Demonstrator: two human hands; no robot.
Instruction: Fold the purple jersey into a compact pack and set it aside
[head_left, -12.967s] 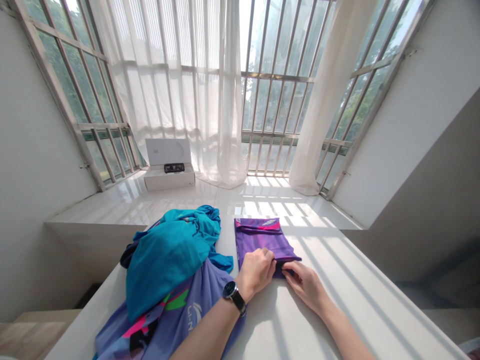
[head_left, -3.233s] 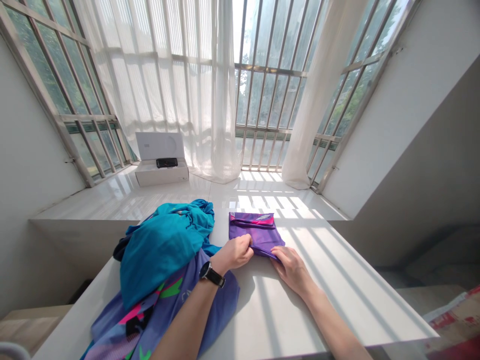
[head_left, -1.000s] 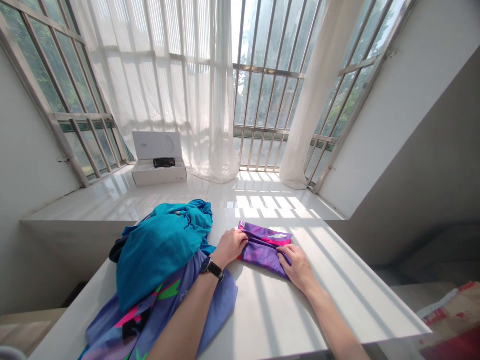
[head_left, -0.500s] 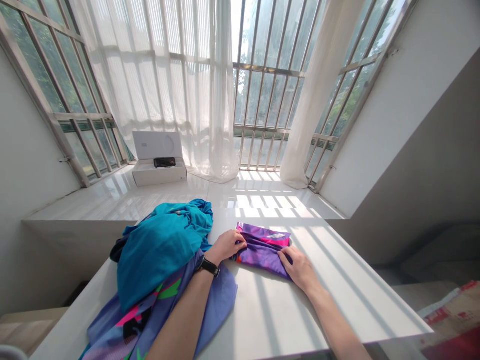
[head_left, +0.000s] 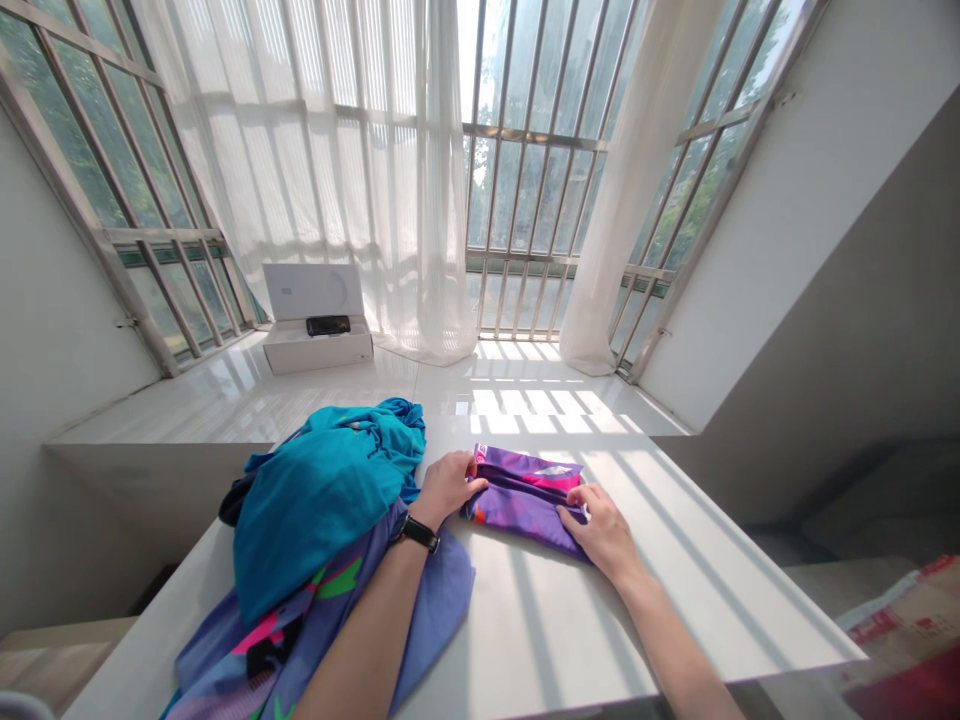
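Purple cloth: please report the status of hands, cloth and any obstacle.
Left hand on left end of cloth, right hand on its right end. Cloth folded into a strip on table. Clothes pile close at left, partly under left forearm.

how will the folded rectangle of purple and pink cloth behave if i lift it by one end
The folded rectangle of purple and pink cloth will probably flop and unfold, since its creased layers lie loose. It looks light, as the fabric seems thin. It seems unlikely to roll, lying flat on the smooth white table.
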